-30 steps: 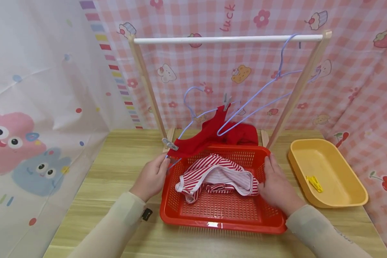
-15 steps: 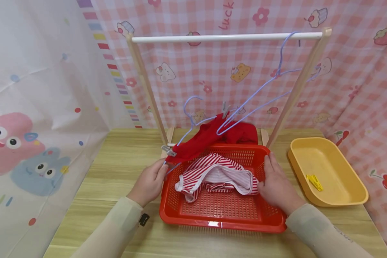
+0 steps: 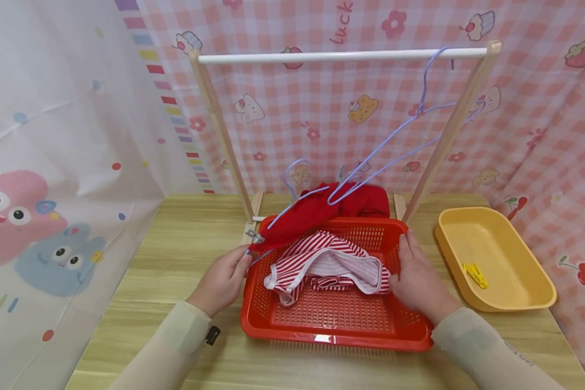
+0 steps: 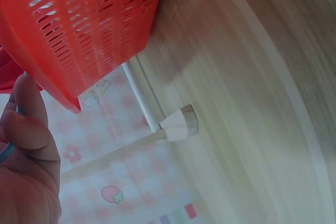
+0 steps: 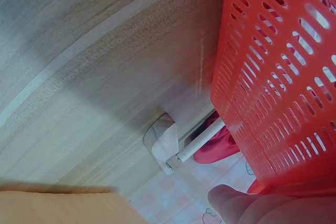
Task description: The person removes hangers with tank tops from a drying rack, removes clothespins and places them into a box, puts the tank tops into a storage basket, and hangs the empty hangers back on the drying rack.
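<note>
Left hand (image 3: 218, 284): I see its thumb and fingers pinching the near left end of a light-blue wire clothes hanger (image 3: 292, 203), just beside the left rim of a red perforated plastic basket (image 3: 283, 335); my left wrist view shows the blue wire between the fingers.
Right hand (image 3: 421, 284): it grips the basket's right side, fingers along the outer wall and thumb inside, near a red-and-white striped cloth garment with white trim (image 3: 329, 260).
Hanger: I read it as tilted over the basket's far left corner, its hook pointing up.
Red cloth: a plain red garment (image 3: 297, 222) spreads along the hanger, with a grey clip (image 3: 255, 236) at its left end and another grey clip (image 3: 342, 172) towards its far end. More red fabric lies behind the basket; I cannot tell whether it is all one piece.
Basket: the striped garment lies crumpled in it, towards the far side, part of its pale inner face showing.
Rack: I make out a white rod (image 3: 341, 56) between two pale wooden posts (image 3: 221, 132), well above the held hanger; a second light-blue wire hanger (image 3: 385, 143) hooks over its right end and slants down in front of the red fabric.
Tray: a rounded yellow plastic tray (image 3: 512, 254) stands right of the basket, apart from it, with yellow clips (image 3: 475, 275) inside.
Table: wood-grain top (image 3: 161, 254).
Backdrop: a pink checked curtain (image 3: 292, 108).
</note>
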Demonstrator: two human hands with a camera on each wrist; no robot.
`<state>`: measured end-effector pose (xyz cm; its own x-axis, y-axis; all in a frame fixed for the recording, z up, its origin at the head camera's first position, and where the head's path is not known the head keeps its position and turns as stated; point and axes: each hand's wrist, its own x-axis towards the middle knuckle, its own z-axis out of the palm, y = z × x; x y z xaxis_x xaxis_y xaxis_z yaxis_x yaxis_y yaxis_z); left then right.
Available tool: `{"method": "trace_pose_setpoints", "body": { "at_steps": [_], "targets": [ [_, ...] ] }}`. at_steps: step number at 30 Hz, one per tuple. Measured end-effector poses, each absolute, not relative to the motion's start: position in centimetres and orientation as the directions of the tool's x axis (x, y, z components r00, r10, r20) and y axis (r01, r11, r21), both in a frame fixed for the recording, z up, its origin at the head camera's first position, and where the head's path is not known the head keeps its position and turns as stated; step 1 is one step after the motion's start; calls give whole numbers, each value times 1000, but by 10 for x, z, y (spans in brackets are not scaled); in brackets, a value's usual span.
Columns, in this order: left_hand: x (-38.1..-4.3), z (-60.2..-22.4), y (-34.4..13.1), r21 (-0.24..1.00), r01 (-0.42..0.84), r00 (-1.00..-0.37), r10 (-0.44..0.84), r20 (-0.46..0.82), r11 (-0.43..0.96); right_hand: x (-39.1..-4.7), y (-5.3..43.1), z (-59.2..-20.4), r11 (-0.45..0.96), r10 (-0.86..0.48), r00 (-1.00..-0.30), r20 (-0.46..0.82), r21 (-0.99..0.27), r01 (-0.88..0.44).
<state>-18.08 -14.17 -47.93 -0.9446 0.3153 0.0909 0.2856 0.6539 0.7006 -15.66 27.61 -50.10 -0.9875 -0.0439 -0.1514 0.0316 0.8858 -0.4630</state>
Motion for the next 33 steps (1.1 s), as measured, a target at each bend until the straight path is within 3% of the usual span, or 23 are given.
{"method": "trace_pose_setpoints", "body": {
  "at_steps": [14,33],
  "targets": [
    [-178,-484,-149,616,383,-914,378,146,688,-156,275,-499,885,-42,-987,-158,-465,36],
    [-177,-486,-159,600,436,-885,441,150,671,-156,275,-499,883,-40,-986,-161,-467,40]
  ]
}}
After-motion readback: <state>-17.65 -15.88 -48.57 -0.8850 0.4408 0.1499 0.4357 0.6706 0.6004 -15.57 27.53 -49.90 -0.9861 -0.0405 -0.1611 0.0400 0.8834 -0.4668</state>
